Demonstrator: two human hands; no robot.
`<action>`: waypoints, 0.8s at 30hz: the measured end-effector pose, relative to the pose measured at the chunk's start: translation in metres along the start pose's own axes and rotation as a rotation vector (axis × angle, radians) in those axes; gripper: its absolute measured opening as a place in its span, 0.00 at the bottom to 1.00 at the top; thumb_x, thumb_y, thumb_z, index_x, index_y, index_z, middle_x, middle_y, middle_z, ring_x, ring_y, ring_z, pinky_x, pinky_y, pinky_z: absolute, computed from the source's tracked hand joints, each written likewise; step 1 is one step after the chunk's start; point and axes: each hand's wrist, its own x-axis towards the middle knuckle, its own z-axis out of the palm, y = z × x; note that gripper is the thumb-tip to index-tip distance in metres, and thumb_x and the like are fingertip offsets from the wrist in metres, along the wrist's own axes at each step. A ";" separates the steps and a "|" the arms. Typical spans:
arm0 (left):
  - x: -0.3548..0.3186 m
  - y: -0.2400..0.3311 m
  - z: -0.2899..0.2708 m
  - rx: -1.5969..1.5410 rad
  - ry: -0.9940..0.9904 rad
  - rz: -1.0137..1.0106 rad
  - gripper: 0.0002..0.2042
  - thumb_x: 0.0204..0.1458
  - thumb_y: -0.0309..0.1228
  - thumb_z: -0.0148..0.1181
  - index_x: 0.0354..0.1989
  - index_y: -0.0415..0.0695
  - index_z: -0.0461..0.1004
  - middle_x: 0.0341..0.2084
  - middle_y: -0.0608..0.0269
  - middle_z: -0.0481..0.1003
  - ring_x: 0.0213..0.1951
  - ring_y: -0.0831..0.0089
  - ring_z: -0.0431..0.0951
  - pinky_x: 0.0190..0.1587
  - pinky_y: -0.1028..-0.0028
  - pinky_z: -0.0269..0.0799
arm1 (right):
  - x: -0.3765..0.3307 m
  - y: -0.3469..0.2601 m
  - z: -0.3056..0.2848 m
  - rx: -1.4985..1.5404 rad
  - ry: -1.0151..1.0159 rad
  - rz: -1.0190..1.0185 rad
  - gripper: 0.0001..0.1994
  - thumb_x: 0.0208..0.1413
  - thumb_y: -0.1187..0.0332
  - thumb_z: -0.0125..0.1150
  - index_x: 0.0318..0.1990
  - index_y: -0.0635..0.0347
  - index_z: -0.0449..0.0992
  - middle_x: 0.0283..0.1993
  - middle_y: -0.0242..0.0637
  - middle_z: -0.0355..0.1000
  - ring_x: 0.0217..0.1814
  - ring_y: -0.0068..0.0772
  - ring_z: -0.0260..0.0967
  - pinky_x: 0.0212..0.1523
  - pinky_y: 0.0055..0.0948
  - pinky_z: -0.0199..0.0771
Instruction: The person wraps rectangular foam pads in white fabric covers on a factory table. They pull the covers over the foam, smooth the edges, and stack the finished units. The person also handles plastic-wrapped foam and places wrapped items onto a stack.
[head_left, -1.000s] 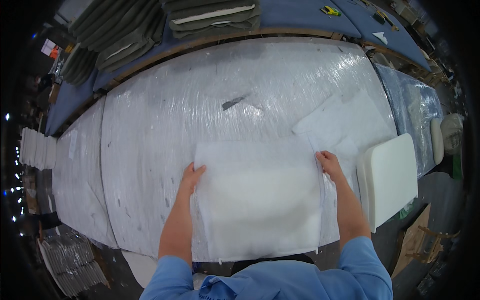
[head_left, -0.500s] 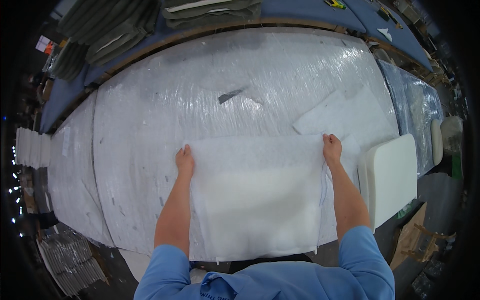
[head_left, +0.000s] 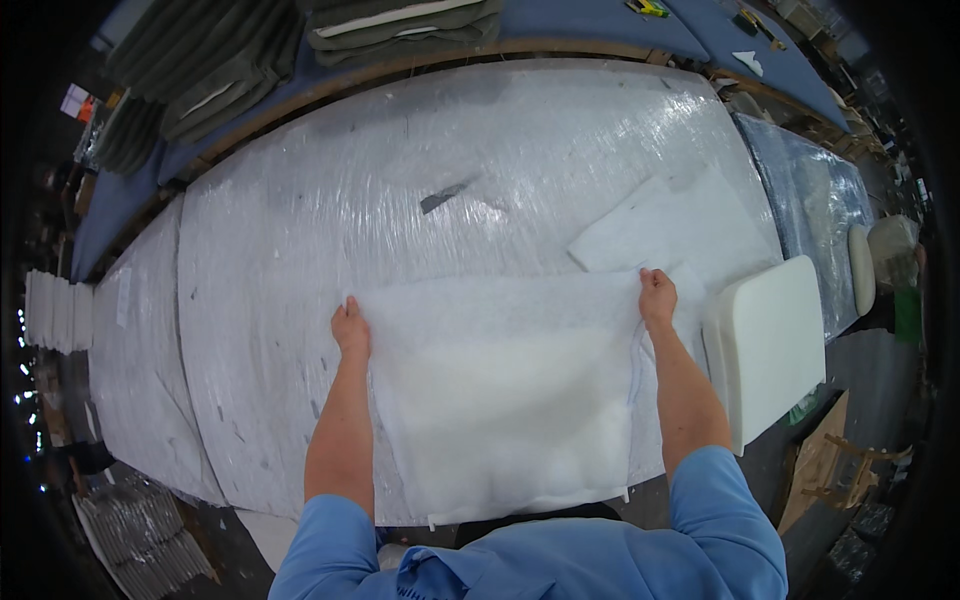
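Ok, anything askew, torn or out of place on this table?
One thing: the plastic table cover has a dark tear near the middle. The white wadding sheet lies square between left hand and right hand.

Both hands gripped the far corners of a white batting sheet (head_left: 500, 390), left hand (head_left: 351, 330) and right hand (head_left: 657, 298) well apart. A white foam cushion (head_left: 770, 345) lay just beyond the right hand; grey folded pads (head_left: 400, 20) sat far ahead.

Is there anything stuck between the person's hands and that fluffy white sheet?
No, nothing visible is in the way. The left hand and the right hand each grip a far corner of the white wadding sheet, which lies on the plastic-covered table.
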 end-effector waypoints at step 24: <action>-0.189 -0.003 -0.087 -0.319 -0.509 -0.288 0.23 0.59 0.41 0.68 0.53 0.34 0.72 0.42 0.60 0.78 0.42 0.73 0.77 0.45 0.72 0.74 | -0.158 0.008 -0.041 0.108 -0.078 -0.164 0.16 0.63 0.59 0.65 0.41 0.66 0.77 0.33 0.44 0.74 0.33 0.41 0.68 0.39 0.38 0.71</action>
